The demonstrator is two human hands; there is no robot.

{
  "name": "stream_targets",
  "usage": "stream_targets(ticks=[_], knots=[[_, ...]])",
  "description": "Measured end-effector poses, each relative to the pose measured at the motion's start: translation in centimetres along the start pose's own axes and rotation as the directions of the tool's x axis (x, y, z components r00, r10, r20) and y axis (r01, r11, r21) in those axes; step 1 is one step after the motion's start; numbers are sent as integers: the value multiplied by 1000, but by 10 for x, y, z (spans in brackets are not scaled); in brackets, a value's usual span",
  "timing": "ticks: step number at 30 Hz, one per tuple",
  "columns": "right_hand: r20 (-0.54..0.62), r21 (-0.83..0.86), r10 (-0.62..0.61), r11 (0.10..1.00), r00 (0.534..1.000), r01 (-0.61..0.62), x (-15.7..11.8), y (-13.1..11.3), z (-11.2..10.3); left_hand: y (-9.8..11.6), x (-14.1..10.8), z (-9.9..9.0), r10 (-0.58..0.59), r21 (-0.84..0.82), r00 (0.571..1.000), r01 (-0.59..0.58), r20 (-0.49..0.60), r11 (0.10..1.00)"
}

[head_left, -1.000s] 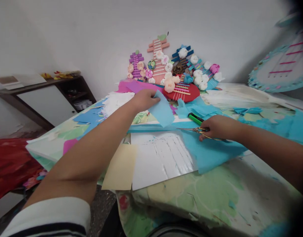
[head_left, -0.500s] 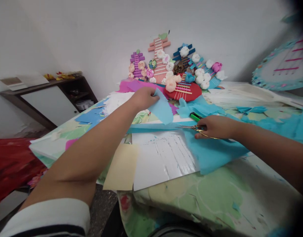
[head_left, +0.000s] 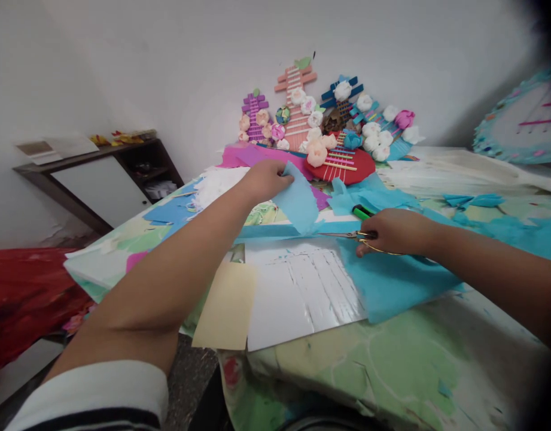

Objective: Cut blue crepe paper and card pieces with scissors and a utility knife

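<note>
Two bare hands at work over the cloth-covered counter (head_left: 405, 359). Left hand (head_left: 268, 179): grip closed, thumb and fingers pinching the pale blue paper piece (head_left: 297, 200) at its upper left corner; the piece hangs down toward a long blue strip (head_left: 268, 231). Right hand (head_left: 394, 232): grip closed around the handles of the scissors (head_left: 342, 234), a gold-coloured loop showing below the fingers. Blades point left, tips near the lower end of the paper piece; contact between tips and paper cannot be told. Green and black tool (head_left: 360, 211) just behind the right hand's fingers; whether it is also held cannot be told.

Below the strip: white board (head_left: 302, 299), its surface marked with dark, roughly parallel lines and shiny patches. Cream sheet (head_left: 228, 305) at the board's left side. Turquoise paper (head_left: 401, 290) at its right, overlapping the board's edge, partly under the right hand.

Farther back: red lute-shaped craft piece (head_left: 358, 164) with sticks and strings, set before magenta paper (head_left: 233, 154) and several upright stringed models with paper flowers. Purple model (head_left: 256, 114) at left; taller peach model (head_left: 295, 84) beside it. White shreds (head_left: 212, 185) lie beyond the left forearm. Cabinet (head_left: 100, 185) stands at far left, against the wall.
</note>
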State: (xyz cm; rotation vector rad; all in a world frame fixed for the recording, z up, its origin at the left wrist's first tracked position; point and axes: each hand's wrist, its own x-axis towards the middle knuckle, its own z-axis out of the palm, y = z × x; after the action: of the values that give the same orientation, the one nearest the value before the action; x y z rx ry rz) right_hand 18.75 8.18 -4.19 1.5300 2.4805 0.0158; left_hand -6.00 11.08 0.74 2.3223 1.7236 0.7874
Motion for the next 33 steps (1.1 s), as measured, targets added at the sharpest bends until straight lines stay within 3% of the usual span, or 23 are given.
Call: stream_targets(ticks=[10,15,23,33], knots=[[20,-33,-45,998,999,46,-3,-13,-5,2,-5,-2,-24,-14,1000,24,19,1000],[53,-30,-87,996,995,89,3,-22,-7,-6,-5,-4,-35,-2,999,35,32,999],[13,1,-169,986,986,169,18,-35,-9,-8,-6,-3,-21,-4,999,21,28,1000],[-23,-13,-143,990,989,143,10,-36,-7,-11,-8,-7,-34,-39,999,34,10,999]])
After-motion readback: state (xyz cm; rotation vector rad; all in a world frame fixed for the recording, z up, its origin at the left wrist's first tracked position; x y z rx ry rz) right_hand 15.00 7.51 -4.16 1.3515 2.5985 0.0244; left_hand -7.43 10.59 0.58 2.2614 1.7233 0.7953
